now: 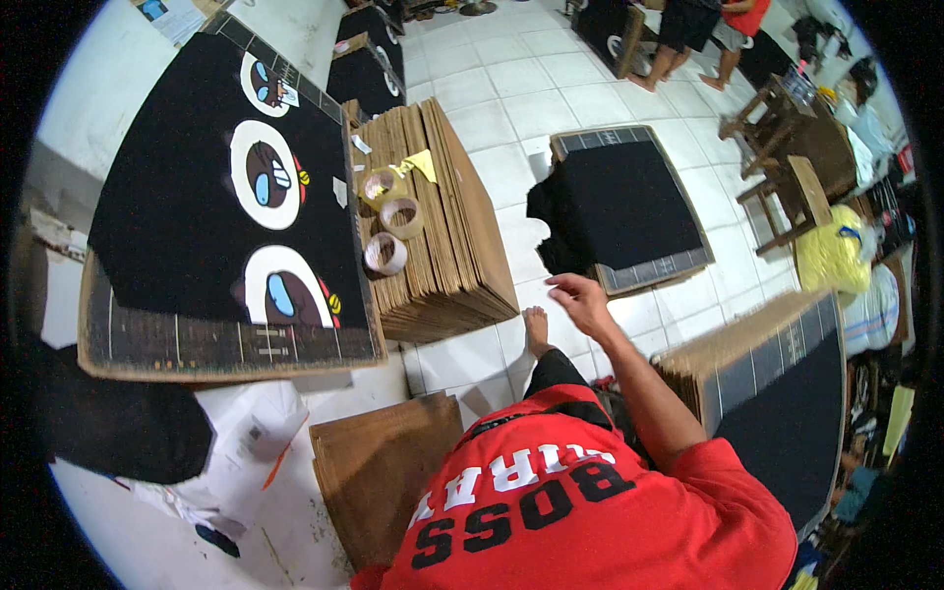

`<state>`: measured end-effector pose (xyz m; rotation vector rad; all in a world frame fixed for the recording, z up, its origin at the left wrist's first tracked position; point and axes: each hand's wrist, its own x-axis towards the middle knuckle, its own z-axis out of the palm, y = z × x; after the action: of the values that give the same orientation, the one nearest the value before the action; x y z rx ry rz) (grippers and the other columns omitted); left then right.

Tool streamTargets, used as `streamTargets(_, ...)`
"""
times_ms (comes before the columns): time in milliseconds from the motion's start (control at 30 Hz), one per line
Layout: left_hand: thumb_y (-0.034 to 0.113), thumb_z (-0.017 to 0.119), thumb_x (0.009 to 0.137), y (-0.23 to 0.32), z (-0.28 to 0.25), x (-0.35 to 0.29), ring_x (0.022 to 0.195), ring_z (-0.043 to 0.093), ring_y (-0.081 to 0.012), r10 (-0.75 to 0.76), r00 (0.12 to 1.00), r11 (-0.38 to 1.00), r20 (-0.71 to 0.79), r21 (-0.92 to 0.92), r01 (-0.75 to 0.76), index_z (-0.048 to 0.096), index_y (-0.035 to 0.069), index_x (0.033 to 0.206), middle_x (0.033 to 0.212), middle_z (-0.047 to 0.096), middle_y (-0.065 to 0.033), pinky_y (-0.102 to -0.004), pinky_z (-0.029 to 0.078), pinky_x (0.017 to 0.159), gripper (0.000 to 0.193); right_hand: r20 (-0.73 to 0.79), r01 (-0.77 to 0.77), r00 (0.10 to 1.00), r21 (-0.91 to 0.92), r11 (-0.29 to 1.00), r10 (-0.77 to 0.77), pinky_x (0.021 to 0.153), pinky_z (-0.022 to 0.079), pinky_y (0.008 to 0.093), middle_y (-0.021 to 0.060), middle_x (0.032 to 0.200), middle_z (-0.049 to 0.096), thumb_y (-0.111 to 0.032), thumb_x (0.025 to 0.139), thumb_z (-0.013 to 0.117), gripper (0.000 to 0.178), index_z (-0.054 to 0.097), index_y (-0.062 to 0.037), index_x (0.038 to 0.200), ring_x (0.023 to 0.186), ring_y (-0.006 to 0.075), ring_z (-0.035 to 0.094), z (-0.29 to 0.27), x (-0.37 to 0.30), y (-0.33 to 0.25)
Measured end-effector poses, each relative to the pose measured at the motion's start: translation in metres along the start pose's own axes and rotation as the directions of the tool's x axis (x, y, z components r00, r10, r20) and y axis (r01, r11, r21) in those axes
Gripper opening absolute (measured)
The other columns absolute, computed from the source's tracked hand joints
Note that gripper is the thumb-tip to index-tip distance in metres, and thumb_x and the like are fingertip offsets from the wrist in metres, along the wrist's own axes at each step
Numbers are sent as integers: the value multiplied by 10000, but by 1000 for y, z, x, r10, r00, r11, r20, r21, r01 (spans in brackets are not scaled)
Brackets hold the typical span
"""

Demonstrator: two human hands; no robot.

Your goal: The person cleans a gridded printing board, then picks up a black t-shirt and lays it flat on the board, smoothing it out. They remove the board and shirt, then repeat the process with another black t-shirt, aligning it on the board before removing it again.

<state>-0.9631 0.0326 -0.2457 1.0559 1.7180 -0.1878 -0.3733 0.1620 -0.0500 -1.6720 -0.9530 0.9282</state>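
My right hand [582,303] is held out in front of me, fingers apart and loosely bent, with nothing visible in it. Just beyond it lies a black fabric piece [629,202] on a dark printing board [644,267]; one ragged edge of the cloth hangs over the left side. The hand looks close to that hanging edge, but I cannot tell whether it touches. My left hand is out of view. At left, a black fabric panel [177,206] with round white cartoon prints [265,177] covers a large board [226,369].
Several brown boards [457,211] stand stacked beside the panel, with tape rolls [385,254] on top. Another board with black cloth [787,433] is at right. A brown board [383,452] lies near my left side. Wooden stools [782,202], a yellow bag [834,251] and people's legs [678,44] are farther off.
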Motion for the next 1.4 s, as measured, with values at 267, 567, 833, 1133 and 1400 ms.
streamTargets(267, 155, 590, 986, 134, 42, 15, 1063, 700, -298, 52, 990, 958, -131, -272, -87, 538, 28, 1470, 1263, 694, -199, -413, 568, 937, 502, 431, -26, 897, -175, 984, 100, 904, 592, 375, 189, 1114, 780, -414, 966, 759, 494, 723, -51, 1300, 1019, 255, 756, 76, 172, -4)
streamTargets(567, 169, 571, 1022, 263, 23, 58, 1052, 691, -294, 190, 934, 896, -304, -335, -292, 500, 18, 1492, 1277, 669, -201, -414, 563, 950, 498, 634, -192, 742, -109, 975, 217, 1004, 567, 401, 264, 1253, 712, -602, 802, 875, 970, 562, 64, 1434, 1172, 337, 706, 100, 257, 25)
streamTargets(833, 219, 553, 1059, 213, 18, 33, 913, 680, -289, -6, 989, 664, -150, -740, -109, 496, 20, 1478, 1166, 666, -184, -430, 575, 906, 468, 604, -283, 755, -51, 958, 255, 1066, 543, 467, 290, 1419, 585, -577, 794, 891, 1083, 417, 0, 1578, 1283, 380, 626, 79, 250, 28)
streamTargets(1133, 244, 628, 1035, 172, 37, 2, 674, 632, -243, 50, 997, 178, 64, -983, 54, 575, 70, 1374, 857, 680, -91, -397, 596, 715, 385, 511, -49, 844, -225, 973, 161, 1127, 502, 466, 300, 1464, 491, -221, 824, 744, 906, 331, 31, 1590, 1320, 435, 578, 63, 248, 7)
streamTargets(1400, 99, 659, 1008, 203, 46, 56, 910, 663, -164, 15, 979, 822, -203, -556, -127, 543, 72, 1487, 1258, 668, -92, -311, 557, 712, 494, 330, -53, 924, -387, 921, 192, 1064, 526, 509, 293, 1442, 489, -257, 873, 758, 860, 328, -25, 1581, 1259, 456, 600, 77, 240, 13)
